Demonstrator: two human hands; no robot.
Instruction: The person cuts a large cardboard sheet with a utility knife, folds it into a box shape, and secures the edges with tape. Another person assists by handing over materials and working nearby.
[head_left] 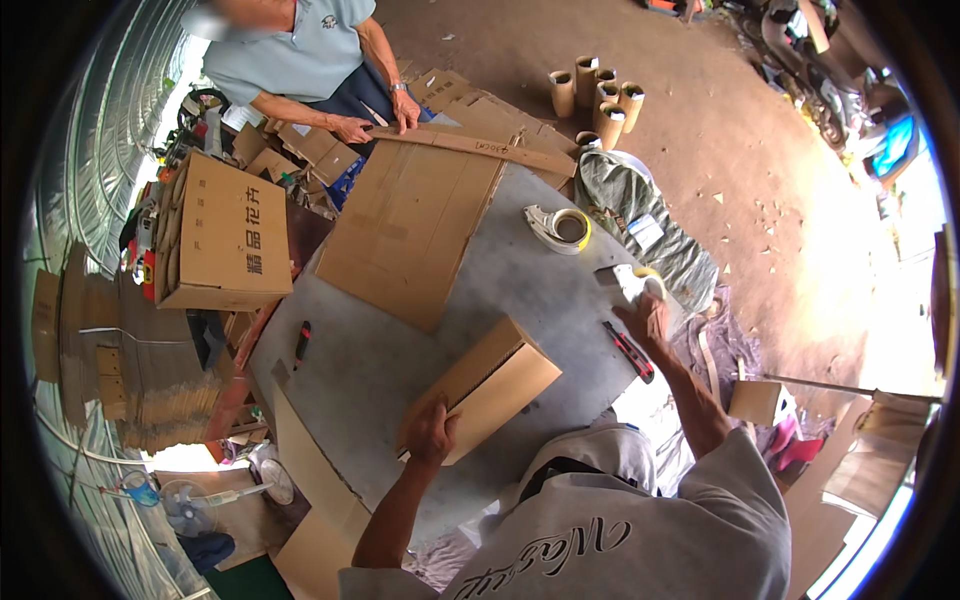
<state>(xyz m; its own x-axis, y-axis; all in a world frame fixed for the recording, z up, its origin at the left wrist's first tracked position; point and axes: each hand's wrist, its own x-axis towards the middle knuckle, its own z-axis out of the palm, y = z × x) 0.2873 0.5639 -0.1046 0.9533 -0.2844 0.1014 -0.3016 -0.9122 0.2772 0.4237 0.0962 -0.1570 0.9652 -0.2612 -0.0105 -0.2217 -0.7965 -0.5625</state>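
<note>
A long, closed cardboard box [490, 390] lies at a slant on the grey table [380, 375], with a dark seam along its upper side. My left hand [430, 430] is closed on its near left end. Off to the right, my right hand [648, 318] grips a white tape dispenser [624, 282] near the table's edge. A red and black utility knife [628, 352] lies just below that hand. Farther back sits a second tape dispenser [558, 229] with a roll in it. Another utility knife [303, 342] rests at the table's left side.
Across the table a person holds a wooden strip [480, 146] along a flat cardboard sheet [410, 225]. At left, a printed carton [230, 235] stands above stacked cardboard [160, 380]. Several cardboard tubes [610, 125] stand on the floor beyond, near a dark crumpled sheet [640, 215].
</note>
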